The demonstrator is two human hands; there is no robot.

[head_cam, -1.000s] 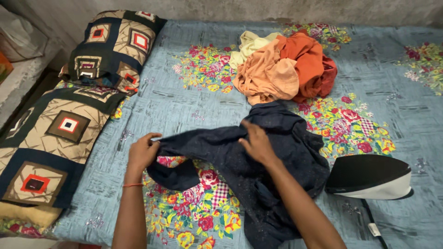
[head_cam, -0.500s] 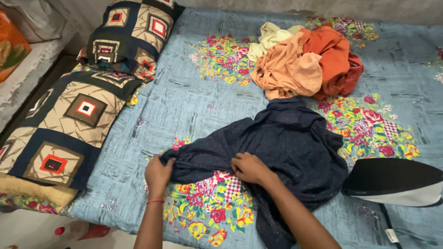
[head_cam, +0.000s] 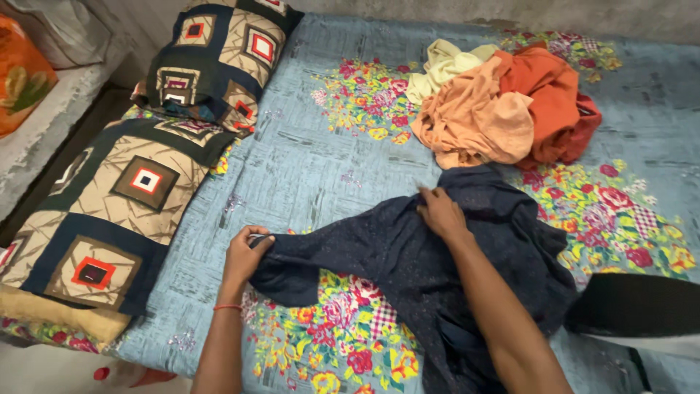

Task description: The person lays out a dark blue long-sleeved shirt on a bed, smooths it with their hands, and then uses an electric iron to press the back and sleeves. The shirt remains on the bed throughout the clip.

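Left hand pinches the dark shirt's sleeve end at 8 o'clock; right hand apparently grips its shoulder; shirt still rumpled, unfolded.

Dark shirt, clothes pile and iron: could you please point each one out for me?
Dark shirt [head_cam: 408, 255], head view, middle of the cloth between the hands.
Clothes pile [head_cam: 503, 109], head view, on the peach and orange cloth.
Iron [head_cam: 642, 306], head view, its black upper body.

Lighting: soft, even, moderately bright, casting faint shadows. Dark garment is losing detail. Black-and-white object at right edge is blurring; no glare showing.
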